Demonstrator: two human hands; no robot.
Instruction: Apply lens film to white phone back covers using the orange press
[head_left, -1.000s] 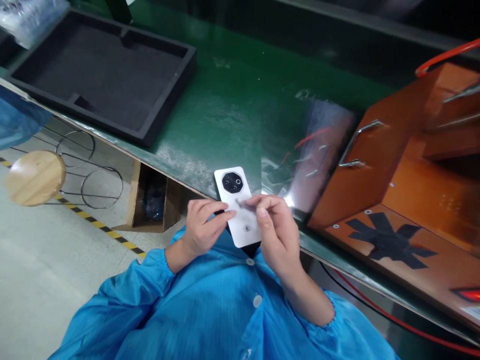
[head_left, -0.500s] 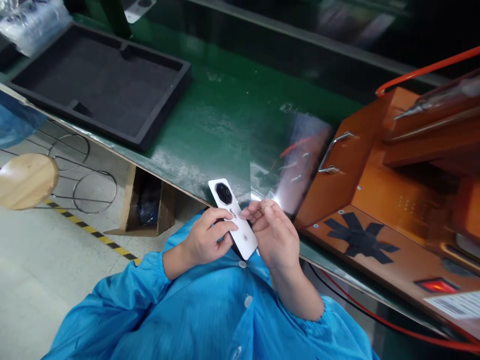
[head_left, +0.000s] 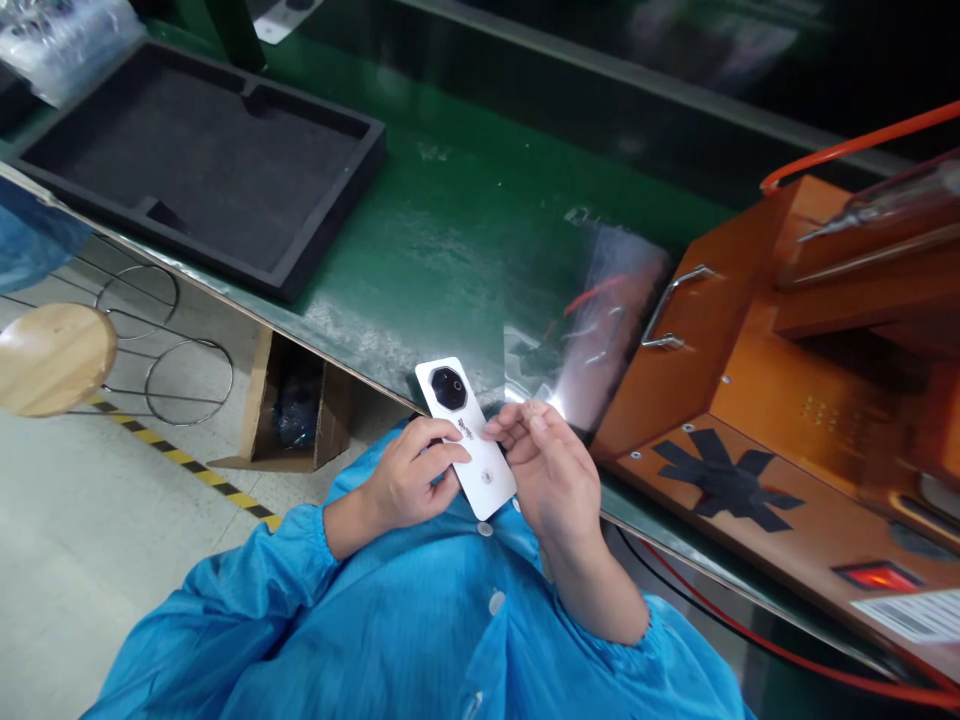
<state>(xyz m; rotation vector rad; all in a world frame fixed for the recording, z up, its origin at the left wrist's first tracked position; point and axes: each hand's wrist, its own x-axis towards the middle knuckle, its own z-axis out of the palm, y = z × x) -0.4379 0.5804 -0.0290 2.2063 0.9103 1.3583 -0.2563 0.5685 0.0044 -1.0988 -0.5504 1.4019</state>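
A white phone back cover (head_left: 486, 478) with a black camera panel and small dark printing is tilted in front of my chest. My left hand (head_left: 415, 475) grips its left edge, thumb and fingers lying on the white face. On the other side, my right hand (head_left: 553, 470) is curled, with some fingertips at the cover's right edge. Its thumb and index finger come together above the palm; whether anything small is between them cannot be made out. The underside of the cover is hidden.
A black foam tray (head_left: 335, 195) lies on the green bench (head_left: 442, 270) at left. An orange machine (head_left: 690, 370) stands at right, beside a clear plastic sheet (head_left: 607, 290). Another white cover (head_left: 277, 25) lies at the back. Below are a stool (head_left: 56, 360) and a cardboard box (head_left: 257, 410).
The cover has turned slightly, so its face shows more squarely and the printing reads clearer. Both hands stay almost in place. The view has shifted a little.
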